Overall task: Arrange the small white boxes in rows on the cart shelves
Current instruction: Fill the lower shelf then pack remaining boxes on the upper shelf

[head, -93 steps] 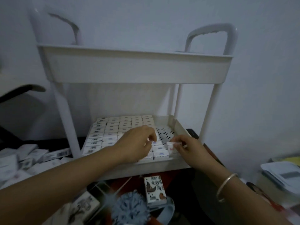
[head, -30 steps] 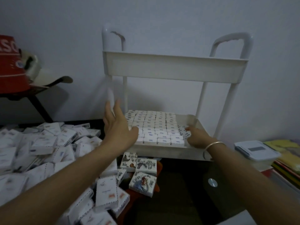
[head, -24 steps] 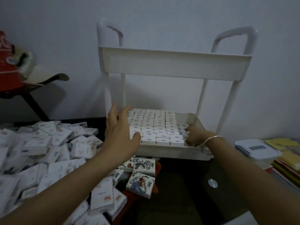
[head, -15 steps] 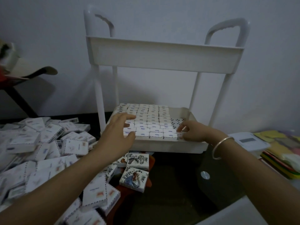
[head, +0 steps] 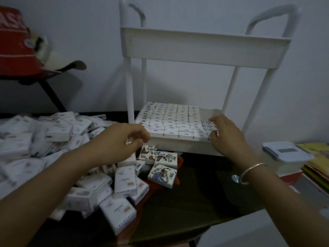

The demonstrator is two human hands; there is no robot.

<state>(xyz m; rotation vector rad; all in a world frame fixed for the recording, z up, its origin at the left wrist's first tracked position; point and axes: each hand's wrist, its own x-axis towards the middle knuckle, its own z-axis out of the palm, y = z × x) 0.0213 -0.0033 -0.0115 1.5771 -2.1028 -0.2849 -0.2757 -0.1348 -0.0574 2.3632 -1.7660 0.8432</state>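
Observation:
The white cart's lower shelf [head: 178, 145] holds several tidy rows of small white boxes [head: 172, 120]. A strip of its dotted floor [head: 208, 126] is bare at the right end. My right hand [head: 226, 134] sits at that front right corner, with its fingers against the end of the front row. My left hand [head: 122, 139] hovers off the shelf's front left corner, fingers curled down over the heap of loose white boxes [head: 53, 132]. I cannot tell whether it holds one. The upper shelf [head: 204, 49] shows only its side wall.
Three illustrated boxes [head: 162, 172] lie on the dark table [head: 187, 202] just before the cart. A lidded plastic container [head: 284, 154] and yellow books [head: 316, 157] sit at the right. A red bucket [head: 16, 45] stands on a stand at the back left.
My left hand has come off the shelved rows, back and down toward the loose heap, and its fingers have curled. My right hand has stayed at the shelf's right front corner.

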